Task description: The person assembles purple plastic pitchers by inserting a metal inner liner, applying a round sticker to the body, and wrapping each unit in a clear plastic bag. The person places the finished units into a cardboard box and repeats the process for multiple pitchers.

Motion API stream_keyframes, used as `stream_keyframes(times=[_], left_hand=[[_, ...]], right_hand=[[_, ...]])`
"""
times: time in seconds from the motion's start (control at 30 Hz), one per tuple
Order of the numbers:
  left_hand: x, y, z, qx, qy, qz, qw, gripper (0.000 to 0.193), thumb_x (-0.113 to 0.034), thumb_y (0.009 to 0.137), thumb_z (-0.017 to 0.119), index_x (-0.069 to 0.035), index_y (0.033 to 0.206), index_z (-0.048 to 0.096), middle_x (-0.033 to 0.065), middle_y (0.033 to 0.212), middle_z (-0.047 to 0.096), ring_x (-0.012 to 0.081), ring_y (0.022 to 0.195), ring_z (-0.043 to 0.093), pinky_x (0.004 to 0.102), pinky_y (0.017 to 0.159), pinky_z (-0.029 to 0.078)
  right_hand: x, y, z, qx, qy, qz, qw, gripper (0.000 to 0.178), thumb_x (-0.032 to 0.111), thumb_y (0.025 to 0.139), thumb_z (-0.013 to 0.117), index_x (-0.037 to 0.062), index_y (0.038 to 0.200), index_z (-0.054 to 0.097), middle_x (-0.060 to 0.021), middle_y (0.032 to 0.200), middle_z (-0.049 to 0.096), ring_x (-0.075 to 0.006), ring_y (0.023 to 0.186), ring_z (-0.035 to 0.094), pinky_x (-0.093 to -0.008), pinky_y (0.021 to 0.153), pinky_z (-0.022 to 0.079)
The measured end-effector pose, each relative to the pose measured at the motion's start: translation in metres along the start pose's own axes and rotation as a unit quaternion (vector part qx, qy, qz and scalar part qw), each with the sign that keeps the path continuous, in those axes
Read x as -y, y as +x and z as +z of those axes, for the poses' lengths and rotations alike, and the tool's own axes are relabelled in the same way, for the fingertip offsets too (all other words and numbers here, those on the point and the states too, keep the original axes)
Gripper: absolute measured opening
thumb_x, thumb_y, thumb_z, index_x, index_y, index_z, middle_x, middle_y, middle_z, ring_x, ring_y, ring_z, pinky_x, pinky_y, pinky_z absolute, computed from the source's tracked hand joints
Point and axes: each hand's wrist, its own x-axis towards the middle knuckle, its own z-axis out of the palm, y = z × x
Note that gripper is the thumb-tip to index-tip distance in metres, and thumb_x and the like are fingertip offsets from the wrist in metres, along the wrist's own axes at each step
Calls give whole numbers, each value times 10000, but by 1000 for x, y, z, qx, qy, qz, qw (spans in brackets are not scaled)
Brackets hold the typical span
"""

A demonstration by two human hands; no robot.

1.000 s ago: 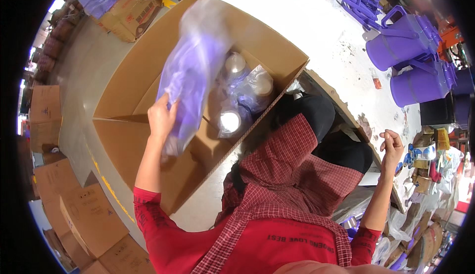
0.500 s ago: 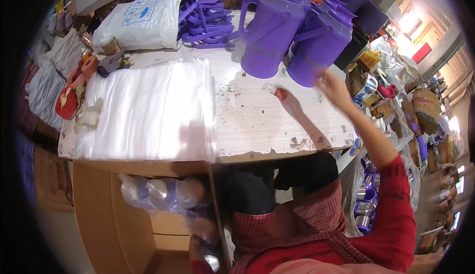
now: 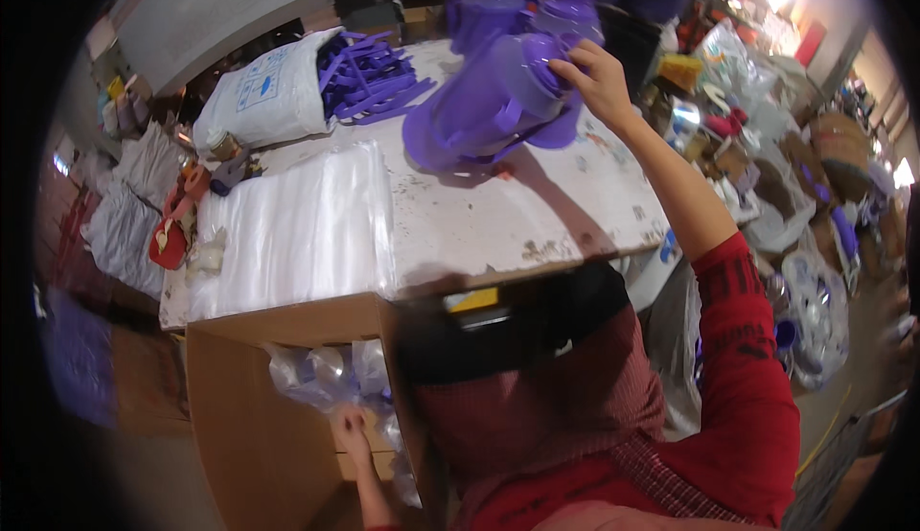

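Observation:
At the table's far side, my right hand [image 3: 599, 80] grips the top rim of a purple vacuum flask [image 3: 470, 109]. The flask leans over, its mouth toward my hand and its base down to the left. More purple flasks [image 3: 487, 9] stand behind it. Down inside the cardboard box [image 3: 259, 416], my left hand [image 3: 353, 424] is just below several items wrapped in clear plastic [image 3: 326, 373]. Blur hides how its fingers are set.
Clear plastic bags [image 3: 297, 229] lie stacked on the white table [image 3: 537, 210]. A white sack [image 3: 259, 100] spills purple strap-like handles [image 3: 369, 80] behind them. Orange tape rolls [image 3: 171, 242] lie at the left edge. Bagged parts [image 3: 815, 311] are heaped at right.
My right hand has reached a flask's top and the flask now tilts. My left hand has moved up inside the box, toward the wrapped items. The whole view has shifted.

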Motion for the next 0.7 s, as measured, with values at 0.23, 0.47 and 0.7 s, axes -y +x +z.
stream_keyframes(times=[0.23,0.47,0.7], left_hand=[[-327,95,117,177,-203,263,926,622,-344,915,645,28,1373,451,207,1330,545,295,1259,516,395,1078,379],[-397,46,269,512,-152,11,845,934,-523,771,760,-29,1451,353,189,1159,636,243,1088,636,327,953,510],[-347,96,285,354,-153,-29,922,595,-397,901,658,-23,1335,500,134,1113,632,194,977,632,299,867,526]], right_hand=[[80,-56,-51,59,246,-264,931,151,143,791,757,18,860,709,-77,948,667,-225,927,641,-318,809,507],[13,-188,-64,57,321,221,919,233,177,861,673,40,1048,704,-93,995,653,-224,960,625,-340,857,488],[-212,-327,-144,29,-31,228,973,337,147,725,789,67,1036,686,-95,1050,658,-288,991,620,-342,882,491]])
